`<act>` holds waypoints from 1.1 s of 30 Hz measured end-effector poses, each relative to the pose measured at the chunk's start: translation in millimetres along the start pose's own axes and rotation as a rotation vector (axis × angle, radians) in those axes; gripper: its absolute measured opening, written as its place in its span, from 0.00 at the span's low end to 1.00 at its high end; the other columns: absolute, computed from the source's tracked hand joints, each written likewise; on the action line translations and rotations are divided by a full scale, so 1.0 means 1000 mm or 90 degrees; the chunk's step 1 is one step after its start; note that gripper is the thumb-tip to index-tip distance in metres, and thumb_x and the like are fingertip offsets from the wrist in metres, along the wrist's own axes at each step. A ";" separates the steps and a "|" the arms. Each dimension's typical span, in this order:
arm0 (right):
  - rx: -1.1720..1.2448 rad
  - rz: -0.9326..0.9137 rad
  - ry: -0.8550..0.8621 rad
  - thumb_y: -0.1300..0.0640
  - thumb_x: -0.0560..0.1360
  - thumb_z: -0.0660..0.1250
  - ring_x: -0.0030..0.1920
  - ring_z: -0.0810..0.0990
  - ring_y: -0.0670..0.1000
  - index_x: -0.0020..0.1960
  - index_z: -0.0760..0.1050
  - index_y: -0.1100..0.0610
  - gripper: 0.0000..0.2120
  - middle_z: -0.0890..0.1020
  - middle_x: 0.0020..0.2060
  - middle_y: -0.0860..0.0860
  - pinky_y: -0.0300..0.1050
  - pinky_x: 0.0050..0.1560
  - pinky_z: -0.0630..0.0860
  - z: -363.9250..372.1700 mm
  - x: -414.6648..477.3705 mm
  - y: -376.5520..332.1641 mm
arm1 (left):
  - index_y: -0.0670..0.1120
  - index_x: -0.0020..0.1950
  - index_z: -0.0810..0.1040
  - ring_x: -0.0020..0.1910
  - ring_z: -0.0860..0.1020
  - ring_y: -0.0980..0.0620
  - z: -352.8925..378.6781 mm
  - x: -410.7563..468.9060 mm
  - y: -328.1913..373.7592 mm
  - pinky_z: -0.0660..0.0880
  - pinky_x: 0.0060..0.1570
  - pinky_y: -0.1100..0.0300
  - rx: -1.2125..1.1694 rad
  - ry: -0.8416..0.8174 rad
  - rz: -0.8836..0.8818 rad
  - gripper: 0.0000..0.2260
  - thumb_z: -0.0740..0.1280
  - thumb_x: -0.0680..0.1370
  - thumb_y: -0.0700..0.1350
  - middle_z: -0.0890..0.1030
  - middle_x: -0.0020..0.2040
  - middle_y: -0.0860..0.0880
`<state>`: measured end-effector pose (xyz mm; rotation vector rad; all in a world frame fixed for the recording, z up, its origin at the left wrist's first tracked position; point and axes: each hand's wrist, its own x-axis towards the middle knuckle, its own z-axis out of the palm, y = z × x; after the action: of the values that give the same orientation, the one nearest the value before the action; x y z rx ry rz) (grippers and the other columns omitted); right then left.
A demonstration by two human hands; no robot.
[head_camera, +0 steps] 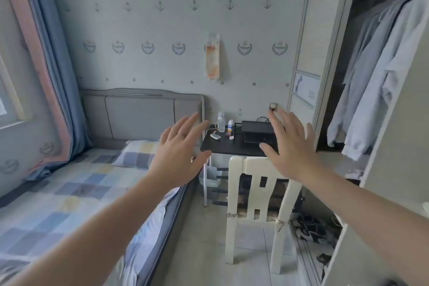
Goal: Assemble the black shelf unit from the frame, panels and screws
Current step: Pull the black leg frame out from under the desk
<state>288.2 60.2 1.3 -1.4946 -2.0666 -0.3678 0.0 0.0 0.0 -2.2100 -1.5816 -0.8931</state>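
Left hand: the left hand (178, 153) is reaching forward in the air above the edge of the bed (69, 193), palm down, fingers (185, 126) spreading straight and holding nothing.
Right hand: the right hand (292, 146) is hovering over the back of the white chair (255, 169), flat and spread in the same way, also gripping nothing.
Task's thing: no frame, panels or screws are showing plainly. Some black bars (220, 176) are sitting under the black tabletop (227, 145), but I cannot tell whether they are part of the shelf unit or of the table itself.
Step in hand: judging from the empty hands, the person is only starting out and is probably looking for the parts.
Doing it well: it is worth finding all the parts first, then laying them out on the floor or bed, keeping the screws together so none are rolling away.
Watch for: the tabletop is carrying a clear bottle (221, 122), a small bottle (230, 126) and a black box (256, 127), which are likely to get knocked by anything lifted past them.
Writing: the wallpaper crests (244, 48) are carrying a word that is blurring past reading. The hanging packet (213, 58) and the bottle labels are also showing nothing legible.
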 end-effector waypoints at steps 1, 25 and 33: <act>0.002 -0.009 -0.019 0.39 0.81 0.57 0.81 0.44 0.54 0.82 0.44 0.46 0.36 0.47 0.81 0.49 0.66 0.77 0.42 0.016 0.001 0.001 | 0.56 0.80 0.59 0.81 0.53 0.47 0.013 0.000 -0.006 0.51 0.76 0.46 -0.012 -0.014 -0.006 0.30 0.58 0.78 0.62 0.56 0.82 0.52; 0.153 -0.130 -0.387 0.43 0.79 0.65 0.79 0.55 0.58 0.80 0.58 0.50 0.34 0.60 0.79 0.52 0.67 0.75 0.52 0.419 0.111 -0.045 | 0.59 0.81 0.53 0.81 0.48 0.50 0.319 -0.011 -0.250 0.49 0.77 0.47 -0.075 -0.334 -0.350 0.31 0.60 0.80 0.62 0.52 0.82 0.55; 0.061 -0.026 -0.504 0.39 0.80 0.59 0.80 0.51 0.56 0.81 0.53 0.48 0.34 0.54 0.80 0.52 0.66 0.77 0.47 0.516 0.166 -0.066 | 0.58 0.82 0.49 0.81 0.45 0.52 0.391 0.031 -0.358 0.46 0.78 0.48 -0.134 -0.490 -0.360 0.33 0.58 0.80 0.64 0.48 0.82 0.55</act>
<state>46.9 436.6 -312.3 -1.7076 -2.6501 0.3767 -199.0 368.8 -325.5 -2.4464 -2.6590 -0.3118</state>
